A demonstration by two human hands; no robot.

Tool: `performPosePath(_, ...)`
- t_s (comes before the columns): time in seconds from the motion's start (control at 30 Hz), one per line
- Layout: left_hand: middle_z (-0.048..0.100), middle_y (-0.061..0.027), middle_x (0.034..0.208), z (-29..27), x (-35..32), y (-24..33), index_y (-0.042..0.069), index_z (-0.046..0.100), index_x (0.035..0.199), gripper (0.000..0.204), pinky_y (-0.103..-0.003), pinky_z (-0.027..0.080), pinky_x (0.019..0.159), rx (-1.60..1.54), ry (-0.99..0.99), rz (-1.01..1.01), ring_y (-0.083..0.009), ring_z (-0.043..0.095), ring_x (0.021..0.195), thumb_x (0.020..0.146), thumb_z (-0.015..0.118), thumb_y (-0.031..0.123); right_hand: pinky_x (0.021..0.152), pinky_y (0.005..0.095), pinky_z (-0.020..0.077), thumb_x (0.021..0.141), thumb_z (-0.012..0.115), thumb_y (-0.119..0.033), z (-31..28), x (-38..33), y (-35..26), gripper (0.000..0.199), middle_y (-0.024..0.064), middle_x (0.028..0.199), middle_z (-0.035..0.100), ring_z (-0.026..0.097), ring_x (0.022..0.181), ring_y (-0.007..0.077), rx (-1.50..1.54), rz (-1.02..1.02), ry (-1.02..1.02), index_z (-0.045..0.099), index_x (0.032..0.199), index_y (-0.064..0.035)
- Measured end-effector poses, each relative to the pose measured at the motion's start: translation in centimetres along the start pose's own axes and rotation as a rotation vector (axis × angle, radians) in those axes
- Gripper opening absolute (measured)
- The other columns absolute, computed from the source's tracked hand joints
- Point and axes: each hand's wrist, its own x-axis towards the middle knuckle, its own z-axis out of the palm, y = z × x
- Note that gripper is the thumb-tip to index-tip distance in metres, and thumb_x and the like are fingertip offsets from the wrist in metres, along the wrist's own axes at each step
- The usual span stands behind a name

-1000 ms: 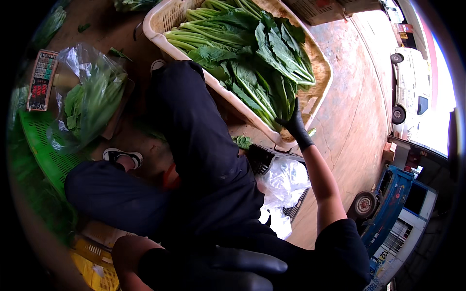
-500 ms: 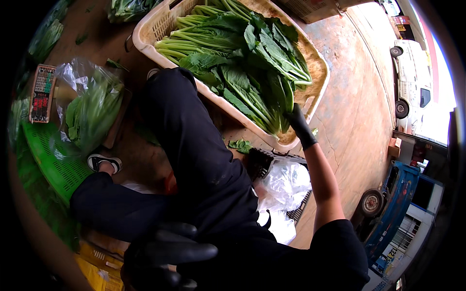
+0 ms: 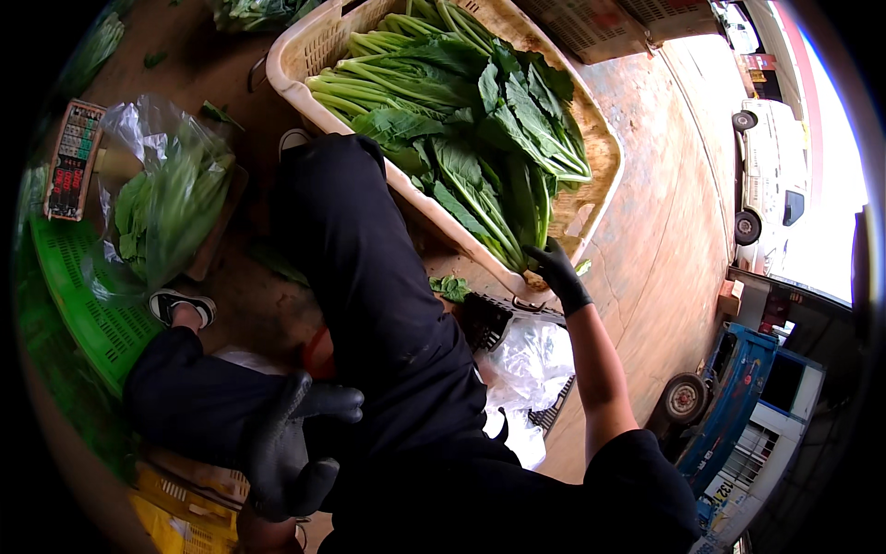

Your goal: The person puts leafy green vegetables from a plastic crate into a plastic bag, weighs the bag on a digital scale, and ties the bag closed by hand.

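- We are resting our gloved right hand (image 3: 561,275) at the stalk ends of the leafy greens (image 3: 461,111), where the firm stems are probably offering a better hold than the soft leaves; we cannot tell whether its fingers are gripping any.
- The greens are lying in overlapping bunches inside the pale plastic crate (image 3: 602,152), and its raised walls are seemingly keeping them from spilling.
- We are having that crate just beyond our bent knee (image 3: 346,166), presumably to keep it within arm's length.
- Our gloved left hand (image 3: 281,452) is hovering over the left leg (image 3: 203,397), fingers spread apart, holding nothing that we can see; that is likely leaving it free.
- At our left, a clear bag (image 3: 175,198) is containing more greens beside a panel (image 3: 74,162) with lit red digits; what is supporting the bag is mostly hidden.
- A black crate (image 3: 484,319) is sitting near our right side, with clear plastic (image 3: 531,360) bunching on it, probably for easy reach.
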Motion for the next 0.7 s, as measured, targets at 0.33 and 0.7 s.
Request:
performPosePath(0.33, 0.057, -0.0242, 0.107, -1.4, 0.7, -1.7, -0.006, 0.032, 0.132, 0.061, -0.035, 0.05, 0.078, 0.004, -0.061, 0.001, -0.0255, 0.059, 0.093, 0.083, 0.057, 0.02, 0.061, 0.0301, 0.051, 0.083, 0.064, -0.026, 1.5, -2.8, -1.9, 0.052, 0.0088, 0.104, 0.055, 0.058, 0.084, 0.0165, 0.414, 0.072, 0.094, 0.039, 0.125, -0.0093)
performPosePath(0.7, 0.058, -0.022, 0.108, -1.5, 0.9, -1.9, -0.005, 0.037, 0.13, 0.054, -0.035, 0.049, 0.081, -0.038, -0.059, -0.069, -0.0255, 0.059, 0.096, 0.083, 0.056, 0.015, 0.052, 0.0224, 0.0478, 0.083, 0.064, -0.025, 1.5, -6.3, -7.3, 0.041, 0.0084, 0.086, 0.062, 0.06, 0.064, 0.0131, 0.264, -0.191, 0.376, 0.051, 0.112, 0.0)
